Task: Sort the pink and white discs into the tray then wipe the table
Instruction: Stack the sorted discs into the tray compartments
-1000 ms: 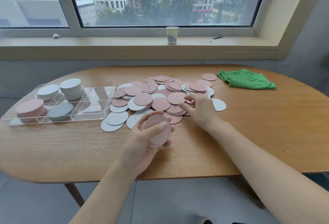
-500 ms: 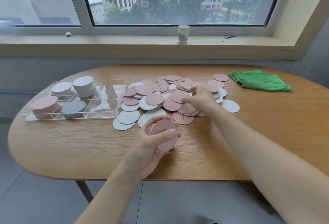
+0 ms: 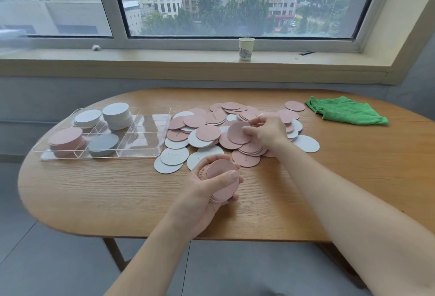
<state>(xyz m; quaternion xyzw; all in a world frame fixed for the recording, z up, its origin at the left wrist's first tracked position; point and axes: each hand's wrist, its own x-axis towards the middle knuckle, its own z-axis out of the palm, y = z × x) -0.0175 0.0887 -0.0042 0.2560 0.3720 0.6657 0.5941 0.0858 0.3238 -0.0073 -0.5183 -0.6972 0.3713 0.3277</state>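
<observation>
A loose heap of pink and white discs (image 3: 207,131) covers the middle of the wooden table (image 3: 94,197). My left hand (image 3: 207,192) grips a stack of pink discs (image 3: 223,182) near the front of the heap, thumb on top. My right hand (image 3: 266,131) pinches a single pink disc (image 3: 236,132), tilted up off the heap. A clear divided tray (image 3: 150,131) sits at the left. It holds two white stacks (image 3: 116,114) at the back, a pink stack (image 3: 66,140) and a grey-looking stack (image 3: 103,144) in front.
A green cloth (image 3: 346,113) lies crumpled at the table's far right. A paper cup (image 3: 246,48) stands on the window sill behind the table. The tray's right compartments hold nothing.
My right hand has lifted one pink disc out of the heap and tilted it up. My left hand stays in place with its stack. The camera view has shifted.
</observation>
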